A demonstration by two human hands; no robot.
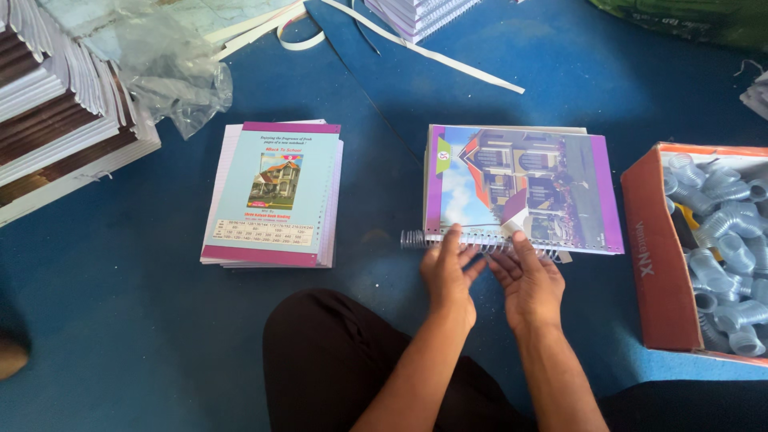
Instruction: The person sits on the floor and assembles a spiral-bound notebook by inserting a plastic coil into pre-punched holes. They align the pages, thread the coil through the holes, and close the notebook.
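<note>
The floor (pixel 144 336) is deep blue. The notebook cover (pixel 524 188) shows a house picture framed in purple, its spiral coil (pixel 472 242) clear. The notebook stack (pixel 274 192) is pale blue with purple bands. The cardboard box (pixel 658 264) is red-orange, holding translucent bluish coils (pixel 724 240).

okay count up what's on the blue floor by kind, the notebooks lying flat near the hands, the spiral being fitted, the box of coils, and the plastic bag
Flat notebook piles: 2, the notebook under the hands and the notebook pile at left
Spiral coil being fitted: 1, with left hand and right hand on it
Cardboard box of coils: 1
Clear plastic bag: 1
Total: 5
</note>
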